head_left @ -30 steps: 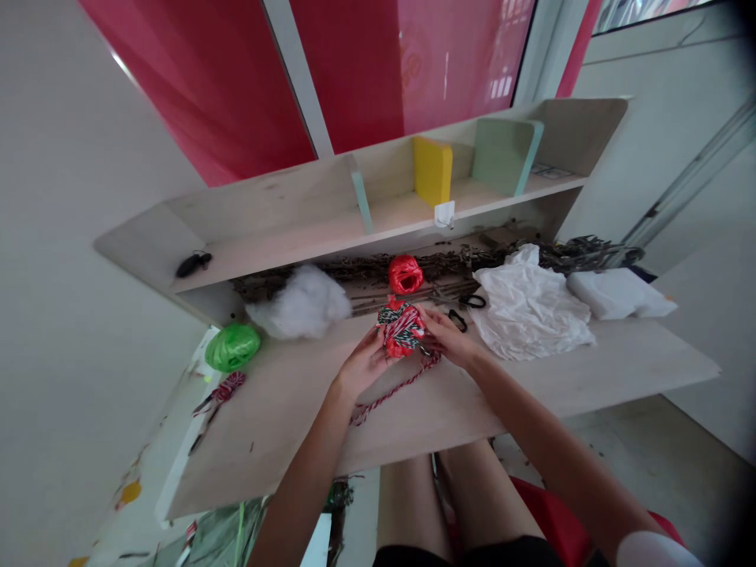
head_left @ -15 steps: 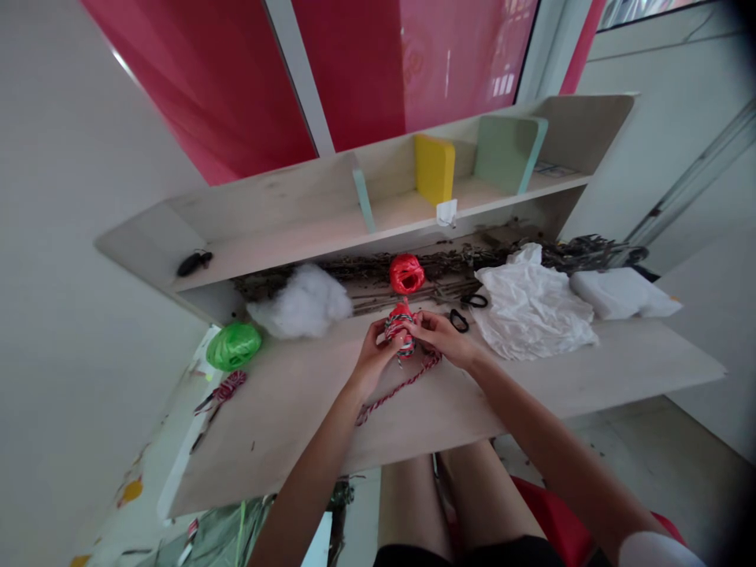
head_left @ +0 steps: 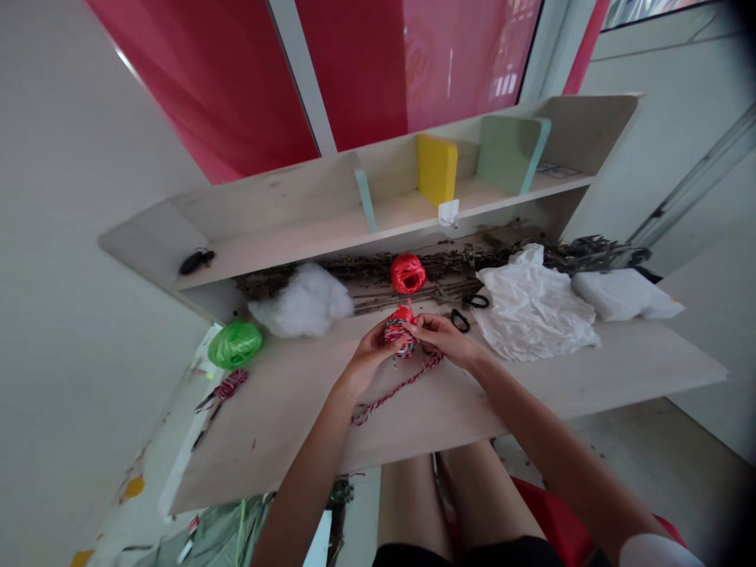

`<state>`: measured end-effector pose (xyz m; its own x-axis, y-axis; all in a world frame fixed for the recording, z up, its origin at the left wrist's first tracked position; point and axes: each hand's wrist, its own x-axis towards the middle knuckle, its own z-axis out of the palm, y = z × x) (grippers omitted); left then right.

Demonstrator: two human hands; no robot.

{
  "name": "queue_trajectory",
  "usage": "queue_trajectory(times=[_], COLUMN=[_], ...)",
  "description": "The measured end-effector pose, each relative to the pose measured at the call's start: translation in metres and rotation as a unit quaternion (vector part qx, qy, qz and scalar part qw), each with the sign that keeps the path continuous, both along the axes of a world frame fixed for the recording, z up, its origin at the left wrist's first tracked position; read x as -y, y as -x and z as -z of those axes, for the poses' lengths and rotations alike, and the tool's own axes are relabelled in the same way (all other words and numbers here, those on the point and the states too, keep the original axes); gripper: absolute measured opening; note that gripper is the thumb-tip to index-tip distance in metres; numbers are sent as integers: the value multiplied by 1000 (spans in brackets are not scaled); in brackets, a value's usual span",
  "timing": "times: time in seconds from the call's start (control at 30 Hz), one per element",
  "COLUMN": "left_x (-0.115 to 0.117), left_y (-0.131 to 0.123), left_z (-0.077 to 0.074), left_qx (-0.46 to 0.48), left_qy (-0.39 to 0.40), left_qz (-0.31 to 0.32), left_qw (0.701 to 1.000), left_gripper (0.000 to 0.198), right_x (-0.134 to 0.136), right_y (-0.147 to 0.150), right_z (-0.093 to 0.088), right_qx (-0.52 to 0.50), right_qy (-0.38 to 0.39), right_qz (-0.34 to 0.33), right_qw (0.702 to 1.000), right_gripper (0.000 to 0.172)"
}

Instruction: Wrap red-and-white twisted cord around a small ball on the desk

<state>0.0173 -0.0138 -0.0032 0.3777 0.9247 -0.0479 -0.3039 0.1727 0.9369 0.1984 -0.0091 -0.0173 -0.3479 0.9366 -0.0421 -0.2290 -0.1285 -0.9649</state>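
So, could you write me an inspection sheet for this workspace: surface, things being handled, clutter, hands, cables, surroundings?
Surface: pale desk, with a small dark bit near its front left.
Things handled: multicoloured yarn bundle, held; red-and-white cord lies on the desk.
Clutter: green ball, white fluff, red roll, crumpled white sheet, dried stems behind.
Hands: left hand and right hand grip the bundle.
Cables: nothing seen on the desk.
Surroundings: shelf behind, red panels beyond.

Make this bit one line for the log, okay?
left hand: holding yarn bundle | right hand: holding it too | red roll: behind bundle | green roll: at left
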Motion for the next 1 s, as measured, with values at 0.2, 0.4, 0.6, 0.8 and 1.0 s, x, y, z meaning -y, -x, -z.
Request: queue_trajectory(times=[0.2,0.4,0.6,0.8,1.0], left_x=[2,2,-9,-12,-13], left_y=[-2,-10,1,5,2], left_z=[2,3,2,7,14], left_qx=[40,21,70,58,47], left_qy=[53,63,82,71,66], left_qz=[9,-69,-156,-152,-148], left_qw=[998,995,982,984,986], left_gripper=[46,41,45,51,56], right_x=[1,1,0,0,2], right_y=[3,4,4,-3,-6], right_z=[-2,-2,-3,-6,-7], right_qx=[23,29,5,-41,-63], right_qy=[-13,-9,24,10,3], right_qz=[8,-12,6,-4,-24], right_qw=[1000,999,1000,999,998], right_gripper=[46,48,47,47,46])
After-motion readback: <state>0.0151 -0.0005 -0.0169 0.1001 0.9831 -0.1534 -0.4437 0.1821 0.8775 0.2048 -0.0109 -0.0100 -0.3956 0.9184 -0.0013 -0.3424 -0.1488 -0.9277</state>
